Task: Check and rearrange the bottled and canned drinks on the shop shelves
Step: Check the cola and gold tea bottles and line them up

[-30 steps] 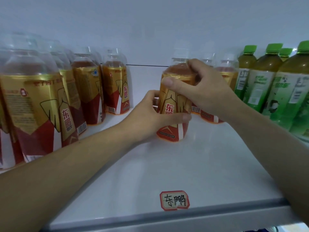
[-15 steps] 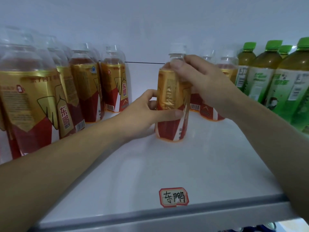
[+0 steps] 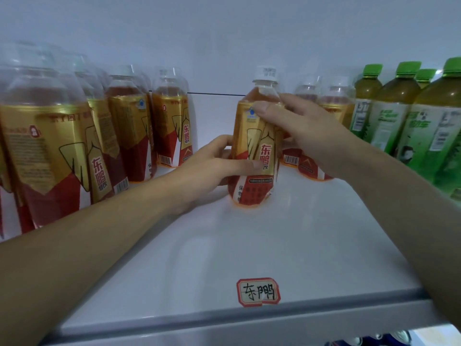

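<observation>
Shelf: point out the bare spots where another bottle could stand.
Widest bare patch: the white shelf front, between the held gold-and-red bottle and the handwritten label. A narrower gap runs to the back wall, left of that bottle. Crowded: the gold-and-red row on the left, the green-capped bottles on the right.

You can count at least seven gold-and-red bottles (image 3: 252, 138) on your shelf (image 3: 224, 245), though the blurred left edge may hide more. There are four green-capped bottles (image 3: 396, 116) at your right and one handwritten label (image 3: 258, 292) in front.
</observation>
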{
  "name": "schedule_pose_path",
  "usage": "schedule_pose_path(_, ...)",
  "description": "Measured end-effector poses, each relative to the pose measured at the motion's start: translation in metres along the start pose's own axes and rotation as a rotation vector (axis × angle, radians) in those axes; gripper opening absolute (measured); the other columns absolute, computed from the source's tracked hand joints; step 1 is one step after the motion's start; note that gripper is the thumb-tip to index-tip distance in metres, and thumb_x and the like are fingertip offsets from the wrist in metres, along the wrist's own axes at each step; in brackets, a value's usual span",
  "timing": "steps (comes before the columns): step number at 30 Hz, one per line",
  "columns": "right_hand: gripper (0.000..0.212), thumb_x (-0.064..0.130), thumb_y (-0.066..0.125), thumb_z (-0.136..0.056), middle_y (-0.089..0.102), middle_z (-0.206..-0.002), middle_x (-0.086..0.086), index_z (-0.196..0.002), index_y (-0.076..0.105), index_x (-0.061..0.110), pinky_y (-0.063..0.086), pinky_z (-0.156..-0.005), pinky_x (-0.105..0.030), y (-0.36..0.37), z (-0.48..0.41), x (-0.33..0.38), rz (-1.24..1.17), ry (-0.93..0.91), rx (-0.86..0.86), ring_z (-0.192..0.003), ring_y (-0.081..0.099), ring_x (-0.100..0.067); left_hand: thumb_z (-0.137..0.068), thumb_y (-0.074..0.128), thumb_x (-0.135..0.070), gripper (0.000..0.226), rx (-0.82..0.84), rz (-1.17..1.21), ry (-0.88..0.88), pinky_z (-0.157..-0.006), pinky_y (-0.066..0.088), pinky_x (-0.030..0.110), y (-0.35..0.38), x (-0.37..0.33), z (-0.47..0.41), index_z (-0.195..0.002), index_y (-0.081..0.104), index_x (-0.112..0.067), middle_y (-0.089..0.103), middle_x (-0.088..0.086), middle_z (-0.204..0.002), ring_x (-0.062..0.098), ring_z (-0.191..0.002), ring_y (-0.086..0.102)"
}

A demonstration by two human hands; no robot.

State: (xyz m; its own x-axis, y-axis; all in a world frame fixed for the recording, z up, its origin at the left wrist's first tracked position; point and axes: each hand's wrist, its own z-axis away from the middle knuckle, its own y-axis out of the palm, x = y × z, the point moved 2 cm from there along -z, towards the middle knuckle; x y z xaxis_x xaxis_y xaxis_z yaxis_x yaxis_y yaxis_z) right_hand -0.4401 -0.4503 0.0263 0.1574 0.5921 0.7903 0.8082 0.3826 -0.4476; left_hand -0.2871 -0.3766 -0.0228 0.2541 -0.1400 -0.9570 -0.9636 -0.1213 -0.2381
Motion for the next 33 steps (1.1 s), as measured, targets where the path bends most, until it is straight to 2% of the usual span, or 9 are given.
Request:
schedule_pose_path(3,0.059,0.073,0.061,-0.068,0.073,-0.094,0.016,-0.114,0.062,0.037,0.056,-0.066,-0.013,0.002,0.002,0.001,0.117,-0.035,-0.069,-0.082,0.071,0.002,-0.061,0.077,-0.051,0.064,-0.014,-0.171,0.002,-0.091,0.050,0.026,0.001,-0.001,0.000,-0.121,0.057,-0.040,0.068,-0.018,-0.113,0.003,-0.101,0.066)
schedule_pose_path(7,0.058,0.074,0.055,-0.070,0.064,-0.095,0.023,-0.118,0.053,0.041,0.045,-0.055,-0.003,0.000,0.004,0.004,0.137,-0.004,-0.023,-0.077,0.065,0.011,-0.057,0.084,-0.035,0.069,-0.050,-0.069,0.017,-0.083,0.054,0.025,-0.002,0.001,0.001,-0.120,0.059,-0.028,0.074,-0.006,-0.109,0.008,-0.097,0.072)
schedule_pose_path(10,0.072,0.056,0.071,-0.074,0.067,-0.110,0.017,-0.138,0.043,0.039,0.052,-0.064,-0.009,0.000,0.002,0.001,0.092,0.028,0.118,-0.087,0.069,0.005,-0.072,0.082,-0.020,0.056,0.001,-0.026,0.029,-0.085,0.055,0.024,-0.005,0.002,0.002,-0.124,0.060,-0.023,0.075,-0.004,-0.110,0.009,-0.099,0.072)
schedule_pose_path(14,0.110,0.054,0.081,-0.058,0.067,-0.124,0.010,-0.153,0.030,0.035,0.054,-0.098,-0.034,0.001,-0.003,-0.004,0.086,0.027,0.197,-0.109,0.068,-0.011,-0.074,0.081,-0.022,0.060,0.031,-0.030,0.043,-0.090,0.052,0.027,-0.008,0.005,-0.001,-0.129,0.056,-0.027,0.074,-0.007,-0.114,0.007,-0.104,0.070)
schedule_pose_path(18,0.113,0.058,0.082,-0.050,0.069,-0.120,0.013,-0.150,0.035,0.035,0.054,-0.098,-0.033,-0.002,-0.002,-0.002,0.141,-0.008,0.179,-0.108,0.068,-0.007,-0.069,0.082,-0.026,0.068,0.047,-0.037,0.086,-0.096,0.052,0.031,-0.008,0.006,-0.003,-0.131,0.056,-0.027,0.072,-0.007,-0.117,0.008,-0.108,0.068)
schedule_pose_path(21,0.092,0.047,0.089,-0.054,0.064,-0.119,0.016,-0.133,0.043,0.039,0.056,-0.090,-0.021,-0.001,0.001,0.000,0.207,-0.149,0.130,-0.104,0.065,0.001,-0.072,0.084,-0.009,0.067,-0.024,-0.097,0.215,-0.097,0.052,0.029,-0.011,0.007,-0.004,-0.130,0.054,-0.022,0.070,-0.003,-0.120,0.009,-0.113,0.065)
schedule_pose_path(24,0.084,0.028,0.095,-0.064,0.054,-0.121,0.024,-0.122,0.037,0.044,0.046,-0.090,-0.008,0.005,0.004,0.002,0.259,-0.431,0.093,-0.112,0.055,0.012,-0.071,0.087,-0.003,0.076,-0.133,-0.160,0.444,-0.101,0.048,0.024,-0.016,0.005,-0.006,-0.131,0.048,-0.029,0.062,-0.008,-0.128,0.005,-0.121,0.059)
schedule_pose_path(29,0.084,0.031,0.093,-0.068,0.057,-0.135,-0.008,-0.133,0.039,0.023,0.048,-0.101,-0.025,0.004,0.004,0.001,0.293,-0.783,-0.012,-0.124,0.057,-0.015,-0.073,0.081,-0.005,0.071,-0.219,-0.155,0.685,-0.108,0.046,0.035,-0.017,-0.001,-0.004,-0.128,0.045,-0.031,0.060,-0.012,-0.129,0.011,-0.126,0.056)
schedule_pose_path(33,0.083,0.046,0.088,-0.070,0.058,-0.135,0.006,-0.136,0.043,0.025,0.047,-0.103,-0.030,0.002,0.004,0.003,0.350,-0.837,-0.022,-0.125,0.056,-0.013,-0.074,0.084,-0.008,0.070,-0.234,-0.191,0.696,-0.102,0.047,0.024,-0.016,-0.005,0.001,-0.123,0.046,-0.038,0.061,-0.028,-0.120,0.002,-0.121,0.057)
